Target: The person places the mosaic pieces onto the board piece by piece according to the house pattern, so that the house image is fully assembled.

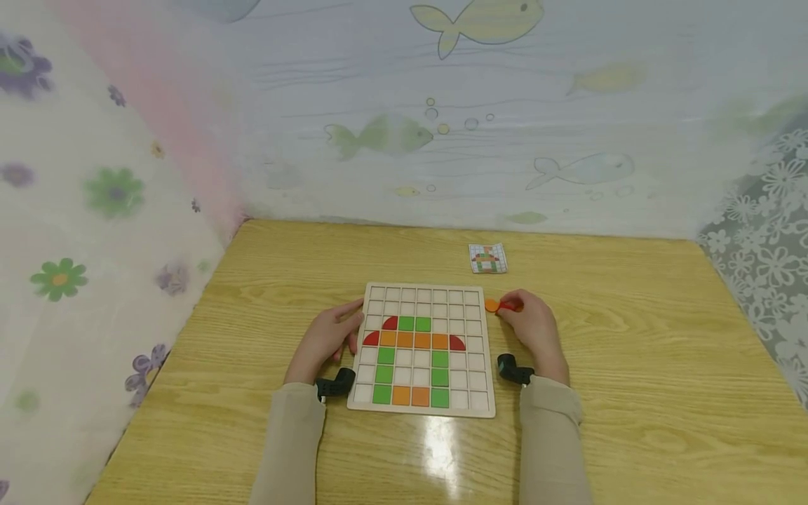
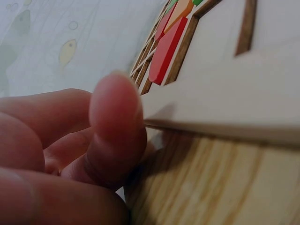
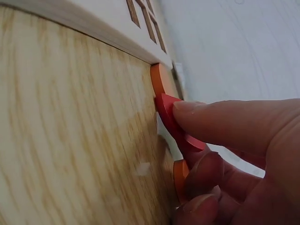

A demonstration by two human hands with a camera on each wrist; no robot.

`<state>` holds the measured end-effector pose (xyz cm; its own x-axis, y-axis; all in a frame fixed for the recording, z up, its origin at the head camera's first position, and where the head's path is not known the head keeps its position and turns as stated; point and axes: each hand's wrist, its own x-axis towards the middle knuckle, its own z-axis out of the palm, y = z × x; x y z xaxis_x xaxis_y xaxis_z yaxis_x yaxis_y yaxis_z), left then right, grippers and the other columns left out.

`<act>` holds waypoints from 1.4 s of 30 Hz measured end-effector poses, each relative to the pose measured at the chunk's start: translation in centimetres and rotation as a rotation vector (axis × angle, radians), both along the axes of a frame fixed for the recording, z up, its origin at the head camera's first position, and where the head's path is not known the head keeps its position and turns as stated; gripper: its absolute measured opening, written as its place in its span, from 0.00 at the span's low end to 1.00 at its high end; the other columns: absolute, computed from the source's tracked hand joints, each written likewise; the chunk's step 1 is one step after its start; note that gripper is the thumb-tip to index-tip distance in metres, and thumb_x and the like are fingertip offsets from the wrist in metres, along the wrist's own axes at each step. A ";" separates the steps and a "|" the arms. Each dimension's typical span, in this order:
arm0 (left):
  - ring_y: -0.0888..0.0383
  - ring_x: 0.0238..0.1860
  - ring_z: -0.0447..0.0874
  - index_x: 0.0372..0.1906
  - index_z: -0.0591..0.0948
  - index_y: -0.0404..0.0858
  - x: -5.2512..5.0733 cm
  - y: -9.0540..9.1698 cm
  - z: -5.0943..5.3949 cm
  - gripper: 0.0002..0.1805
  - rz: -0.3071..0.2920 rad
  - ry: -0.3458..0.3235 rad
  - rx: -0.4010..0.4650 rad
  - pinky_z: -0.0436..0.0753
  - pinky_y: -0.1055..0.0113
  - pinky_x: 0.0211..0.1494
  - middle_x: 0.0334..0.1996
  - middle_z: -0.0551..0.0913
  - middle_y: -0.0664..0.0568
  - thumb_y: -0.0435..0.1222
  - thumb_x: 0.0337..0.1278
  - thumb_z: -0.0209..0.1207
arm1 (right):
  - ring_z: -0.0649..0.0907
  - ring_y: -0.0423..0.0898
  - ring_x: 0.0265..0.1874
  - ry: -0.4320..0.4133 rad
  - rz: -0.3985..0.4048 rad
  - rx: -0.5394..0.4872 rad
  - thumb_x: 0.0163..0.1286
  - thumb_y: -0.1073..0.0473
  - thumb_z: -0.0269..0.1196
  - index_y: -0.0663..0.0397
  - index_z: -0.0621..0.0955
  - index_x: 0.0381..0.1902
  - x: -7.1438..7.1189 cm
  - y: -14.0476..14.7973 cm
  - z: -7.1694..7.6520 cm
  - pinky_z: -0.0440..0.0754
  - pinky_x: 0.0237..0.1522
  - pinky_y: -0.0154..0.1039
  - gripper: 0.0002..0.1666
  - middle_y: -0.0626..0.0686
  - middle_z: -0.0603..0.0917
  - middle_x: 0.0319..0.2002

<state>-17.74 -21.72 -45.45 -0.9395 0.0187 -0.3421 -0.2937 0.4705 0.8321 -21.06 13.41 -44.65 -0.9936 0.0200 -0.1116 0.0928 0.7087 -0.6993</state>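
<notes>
A wooden grid board (image 1: 459, 349) lies on the table, with red quarter-round, green square and orange square tiles set in its cells. My left hand (image 1: 328, 338) is at the board's left edge. In the left wrist view its thumb (image 2: 115, 112) is up against the rim, and the other fingers bend loosely. Right of the board, my right hand (image 1: 532, 326) pinches a red tile (image 3: 169, 112) between thumb and finger. An orange round piece (image 1: 492, 306) lies by the board's right edge, just beyond the red tile. Another orange piece (image 3: 180, 178) shows under the right fingers, partly hidden.
A small pattern card (image 1: 488, 259) with a coloured grid picture lies behind the board, toward the wall. The wood-grain table (image 1: 663, 365) meets a wall (image 1: 379, 189) painted with fish at the back. A flowered wall (image 1: 126, 252) borders the left side.
</notes>
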 end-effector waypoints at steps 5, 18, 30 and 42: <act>0.58 0.05 0.60 0.59 0.68 0.63 0.0 0.0 -0.2 0.21 -0.003 -0.003 -0.014 0.66 0.66 0.09 0.15 0.77 0.44 0.51 0.59 0.50 | 0.73 0.51 0.35 -0.011 0.001 -0.037 0.63 0.56 0.58 0.55 0.77 0.45 -0.1 0.3 -0.1 0.68 0.38 0.42 0.13 0.55 0.77 0.38; 0.57 0.05 0.60 0.59 0.68 0.62 0.1 -0.1 -0.4 0.21 -0.002 0.000 -0.005 0.65 0.66 0.09 0.15 0.77 0.43 0.51 0.60 0.49 | 0.77 0.47 0.28 -0.041 -0.006 -0.095 0.66 0.51 0.54 0.50 0.77 0.50 -0.1 0.6 0.1 0.71 0.31 0.38 0.17 0.54 0.78 0.38; 0.58 0.05 0.60 0.60 0.68 0.61 0.1 -0.1 -0.4 0.22 -0.008 0.012 -0.013 0.65 0.66 0.09 0.14 0.77 0.44 0.52 0.59 0.49 | 0.81 0.45 0.27 -0.064 0.006 -0.201 0.63 0.49 0.58 0.52 0.76 0.50 -0.1 -0.1 0.4 0.79 0.29 0.36 0.20 0.55 0.78 0.38; 0.58 0.05 0.60 0.60 0.68 0.62 -0.1 -0.1 -0.2 0.22 -0.005 0.004 -0.015 0.65 0.66 0.09 0.14 0.77 0.43 0.52 0.59 0.50 | 0.80 0.44 0.28 -0.059 0.116 -0.213 0.62 0.51 0.59 0.51 0.79 0.39 -0.2 -1.9 0.9 0.78 0.33 0.37 0.13 0.50 0.82 0.33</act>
<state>-17.82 -21.82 -45.64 -0.9406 0.0183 -0.3390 -0.2883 0.4840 0.8262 -21.25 11.56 -43.74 -0.9794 -0.1243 -0.1591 0.0644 0.5544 -0.8297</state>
